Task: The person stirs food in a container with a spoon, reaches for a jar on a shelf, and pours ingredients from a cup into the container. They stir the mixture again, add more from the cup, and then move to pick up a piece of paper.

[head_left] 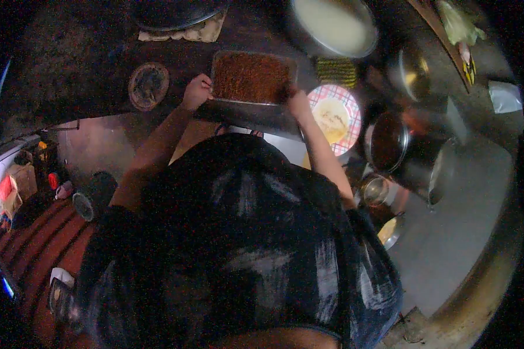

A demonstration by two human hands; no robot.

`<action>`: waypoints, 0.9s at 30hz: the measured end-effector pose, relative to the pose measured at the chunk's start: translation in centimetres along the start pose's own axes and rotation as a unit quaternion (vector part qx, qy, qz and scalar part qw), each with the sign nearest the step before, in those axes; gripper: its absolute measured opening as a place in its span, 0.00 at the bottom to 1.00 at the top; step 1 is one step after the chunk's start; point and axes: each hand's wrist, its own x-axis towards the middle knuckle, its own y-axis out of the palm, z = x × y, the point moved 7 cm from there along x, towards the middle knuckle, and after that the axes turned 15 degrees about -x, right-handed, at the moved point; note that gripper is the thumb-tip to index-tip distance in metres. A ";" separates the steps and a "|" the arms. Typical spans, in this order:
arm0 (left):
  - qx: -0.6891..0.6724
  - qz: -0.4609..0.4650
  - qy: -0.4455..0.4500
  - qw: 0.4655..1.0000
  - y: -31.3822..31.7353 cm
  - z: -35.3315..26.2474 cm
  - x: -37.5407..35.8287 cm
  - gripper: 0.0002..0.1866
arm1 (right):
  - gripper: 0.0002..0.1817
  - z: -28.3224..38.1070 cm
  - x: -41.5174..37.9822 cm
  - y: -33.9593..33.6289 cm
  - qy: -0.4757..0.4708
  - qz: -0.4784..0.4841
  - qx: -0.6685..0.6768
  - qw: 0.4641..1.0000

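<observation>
Two hands, left hand (197,92), right hand (298,104), gripping tray (251,77), dark counter (81,64), checked plate (335,116)

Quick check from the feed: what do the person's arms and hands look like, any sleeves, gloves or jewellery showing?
Both arms are bare from the shoulder area down; no sleeves reach the forearms. The left hand and right hand are bare, with no gloves. The picture is too dim and blurred to show rings, bracelets or a watch. The dark garment on the torso has pale streaky markings.

Dim kitchen: dark counter (70,70), grey floor (460,232), red ribbed mat (41,244) at left.
</observation>
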 end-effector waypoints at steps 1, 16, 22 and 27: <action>-0.032 -0.021 0.005 0.999 -0.2 0.1 0.1 0.08 | 0.10 -1.1 -0.2 1.1 0.056 0.005 0.023 0.998; -0.191 0.000 0.041 0.981 -0.5 0.3 -0.4 0.07 | 0.12 5.0 -0.2 -7.2 0.108 0.121 -0.276 0.947; -0.121 -0.029 -0.049 0.991 0.4 -2.2 -2.3 0.08 | 0.11 4.0 -1.5 -5.5 0.129 0.142 -0.247 0.950; -0.011 -0.060 0.020 0.998 -0.2 -0.7 -1.6 0.08 | 0.11 -1.9 -1.7 -0.9 0.184 0.090 -0.098 0.974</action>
